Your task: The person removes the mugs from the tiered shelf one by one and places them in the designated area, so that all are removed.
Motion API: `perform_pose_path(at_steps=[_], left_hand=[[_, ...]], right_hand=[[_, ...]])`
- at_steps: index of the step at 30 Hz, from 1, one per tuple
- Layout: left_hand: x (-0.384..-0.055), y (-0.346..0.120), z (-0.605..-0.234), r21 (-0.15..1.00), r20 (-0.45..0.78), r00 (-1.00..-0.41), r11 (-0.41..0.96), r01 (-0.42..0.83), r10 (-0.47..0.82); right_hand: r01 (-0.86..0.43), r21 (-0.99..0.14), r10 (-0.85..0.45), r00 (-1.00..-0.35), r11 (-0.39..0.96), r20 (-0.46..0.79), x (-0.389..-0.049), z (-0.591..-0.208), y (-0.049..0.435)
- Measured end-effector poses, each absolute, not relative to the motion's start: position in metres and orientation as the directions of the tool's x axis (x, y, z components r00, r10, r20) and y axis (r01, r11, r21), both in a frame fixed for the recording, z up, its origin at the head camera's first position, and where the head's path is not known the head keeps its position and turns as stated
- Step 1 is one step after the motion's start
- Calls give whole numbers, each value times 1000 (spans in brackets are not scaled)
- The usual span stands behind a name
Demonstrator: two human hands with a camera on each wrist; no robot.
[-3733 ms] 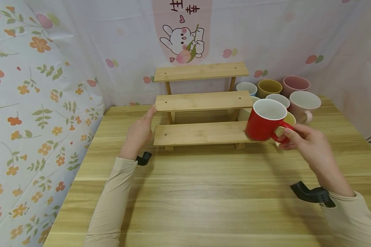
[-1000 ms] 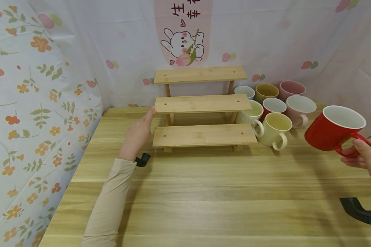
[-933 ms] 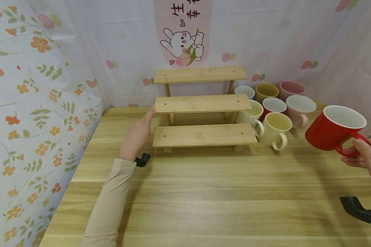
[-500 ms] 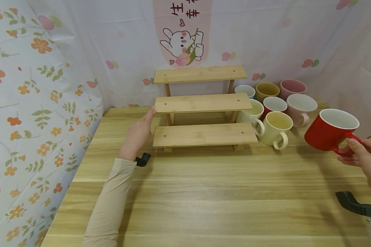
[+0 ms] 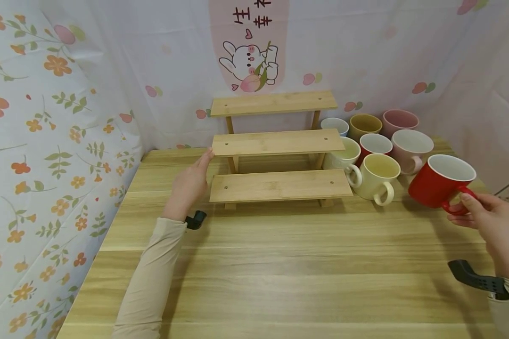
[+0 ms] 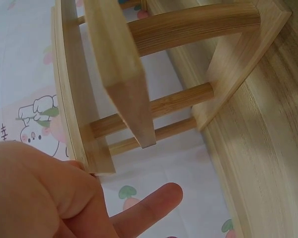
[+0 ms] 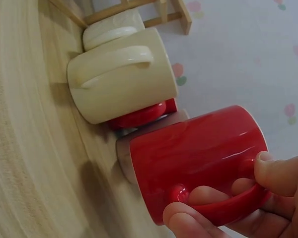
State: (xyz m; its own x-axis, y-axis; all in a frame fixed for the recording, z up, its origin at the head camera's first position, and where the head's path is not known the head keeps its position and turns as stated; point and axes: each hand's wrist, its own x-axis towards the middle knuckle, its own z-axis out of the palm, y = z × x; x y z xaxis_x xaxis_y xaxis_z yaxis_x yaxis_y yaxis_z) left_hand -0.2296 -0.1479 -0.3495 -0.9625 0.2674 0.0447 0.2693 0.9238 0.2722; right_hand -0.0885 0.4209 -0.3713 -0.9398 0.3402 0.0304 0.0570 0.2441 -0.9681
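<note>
My right hand (image 5: 498, 230) grips a red mug (image 5: 439, 182) with a white inside by its handle. The mug is slightly tilted and stands out over the table's right side. In the right wrist view, thumb and fingers wrap the red mug's handle (image 7: 228, 207). A pale pink mug (image 5: 411, 150) is just behind it, and a cream-yellow mug (image 5: 377, 181) is to its left. My left hand (image 5: 188, 188) has its fingertips at the left end of the middle board of a three-step wooden rack (image 5: 275, 142); one finger (image 6: 154, 206) points out straight in the left wrist view.
Several more mugs crowd beside the rack's right end: a cream one (image 5: 341, 155), a red one (image 5: 375, 142), a mustard one (image 5: 365, 125), a pink one (image 5: 400, 121) and a pale blue one (image 5: 335, 126). Printed cloth (image 5: 174, 56) hangs behind the wooden table (image 5: 271, 273).
The red mug went from the rack's right end out to the far right, then came back a little left and lower in my right hand. My left hand has stayed at the rack.
</note>
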Motion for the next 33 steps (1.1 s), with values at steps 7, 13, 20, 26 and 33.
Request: perform_pose_path(at_steps=[7, 13, 20, 26, 33], left_hand=[[-229, -147, -350, 282, 41, -962, 920, 272, 271], [-229, -147, -351, 280, 66, -960, 918, 281, 274], [-229, -148, -352, 285, 72, -960, 916, 281, 272], [-229, -149, -352, 288, 78, -958, 914, 285, 274], [-229, -149, -352, 287, 85, -956, 912, 293, 280]], right_hand=[[76, -957, 343, -939, 282, 26, -91, -378, 418], [23, -970, 319, -946, 241, 57, -91, -384, 417], [46, -963, 291, -956, 266, 35, -91, -387, 414], [90, -952, 264, -964, 294, -10, -91, -389, 411], [106, -951, 246, -969, 290, -33, -91, -390, 406]])
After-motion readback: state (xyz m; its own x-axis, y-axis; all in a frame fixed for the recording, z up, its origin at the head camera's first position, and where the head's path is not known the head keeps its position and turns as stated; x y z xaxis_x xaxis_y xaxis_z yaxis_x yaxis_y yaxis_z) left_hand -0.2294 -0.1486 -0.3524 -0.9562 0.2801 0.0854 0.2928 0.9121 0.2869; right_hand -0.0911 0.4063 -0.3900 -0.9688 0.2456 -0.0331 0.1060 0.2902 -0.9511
